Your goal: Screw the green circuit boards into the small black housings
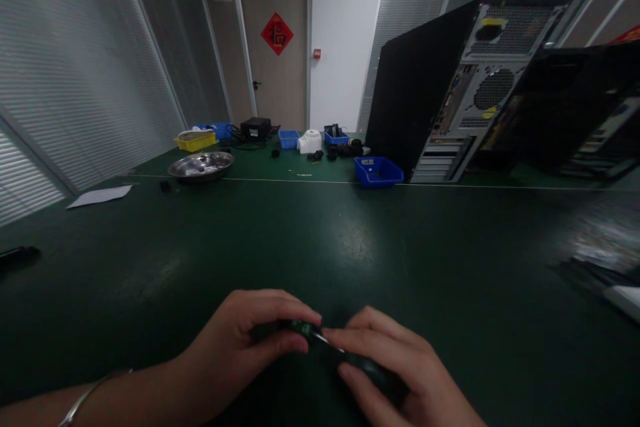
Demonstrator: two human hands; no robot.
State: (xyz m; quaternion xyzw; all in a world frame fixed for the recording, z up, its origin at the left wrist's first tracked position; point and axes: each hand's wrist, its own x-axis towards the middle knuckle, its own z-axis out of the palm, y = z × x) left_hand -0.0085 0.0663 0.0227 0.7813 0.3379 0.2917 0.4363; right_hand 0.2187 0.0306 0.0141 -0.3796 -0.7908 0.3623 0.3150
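Office workroom with glass partitions and blinds; a long dark green bench point(350, 233) runs to a door at the far end. Far side of the bench: a metal bowl point(201, 165), yellow tray point(195, 140), blue bins point(378, 171), and an open computer tower point(450, 90) standing upright at right.

At the near edge both hands meet over the mat. The left hand point(245, 340) pinches a small dark green-banded part point(301, 328) between thumb and fingertips. The right hand point(395, 363) is closed around a dark handle-like object point(373, 370) — a thin metal shaft point(331, 343) runs from it to the part, so it looks like a small screwdriver; exact type not discernible.

Judgement: the work goes best with the part braced low on the mat, the shaft kept in line with it, and pressure light — the tip could slip towards the left fingertips.
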